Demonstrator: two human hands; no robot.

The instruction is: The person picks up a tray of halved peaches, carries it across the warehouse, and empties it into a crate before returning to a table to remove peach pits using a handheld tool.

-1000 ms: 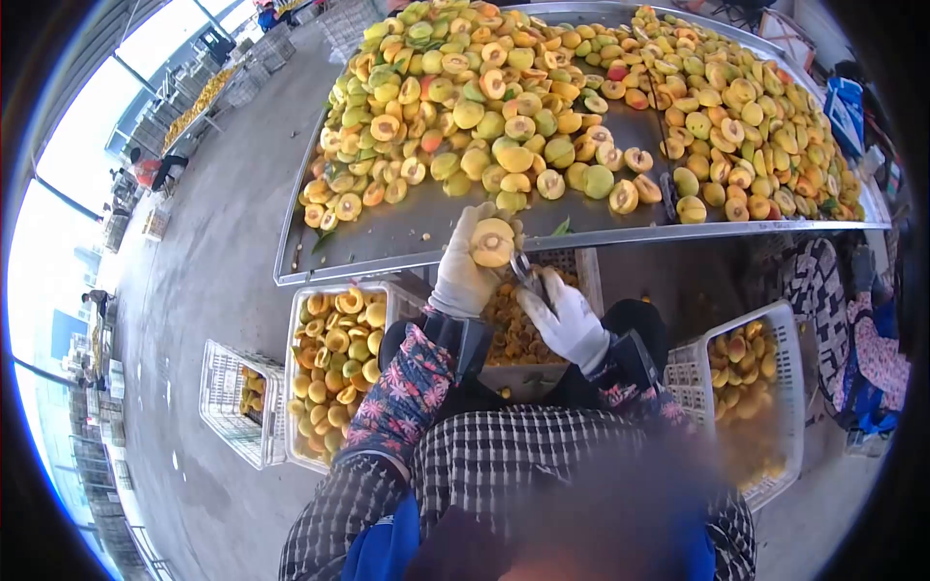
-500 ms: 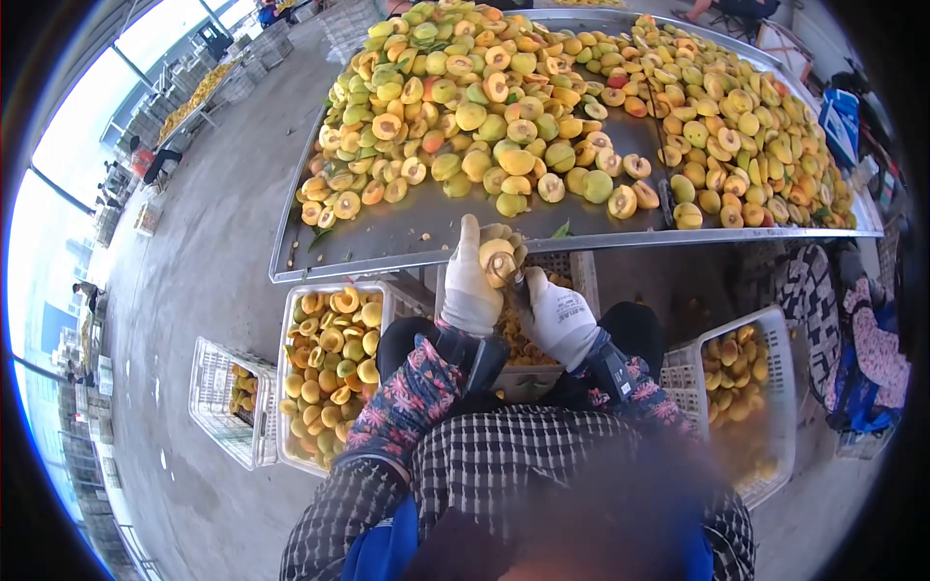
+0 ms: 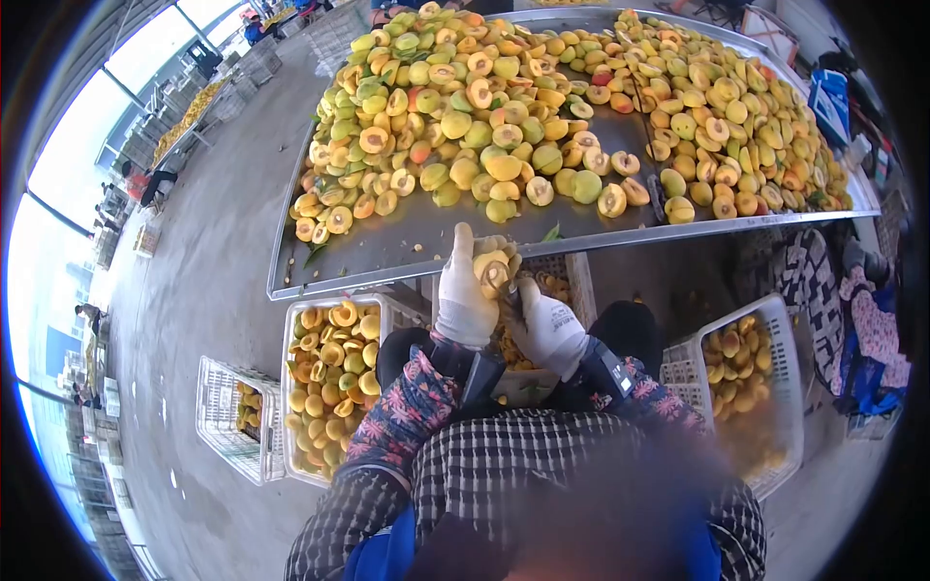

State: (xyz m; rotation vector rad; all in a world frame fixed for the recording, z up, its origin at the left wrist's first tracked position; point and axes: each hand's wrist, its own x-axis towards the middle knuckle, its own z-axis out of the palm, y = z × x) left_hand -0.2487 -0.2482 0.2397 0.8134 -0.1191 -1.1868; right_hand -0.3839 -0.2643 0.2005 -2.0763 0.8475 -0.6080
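White-gloved, the left hand [image 3: 465, 295] has its fingers wrapped round a halved peach [image 3: 491, 271], cut face and pit showing, just off the near edge of the steel table [image 3: 387, 242]. At the fruit's lower right the gloved right hand [image 3: 547, 324] is curled tight, a tool in it too hidden to make out. Peaches [image 3: 542, 107] heap the table's middle and far side. Below the hands sits a crate of scraps [image 3: 562, 281]; white crates of halves [image 3: 329, 373] stand either side
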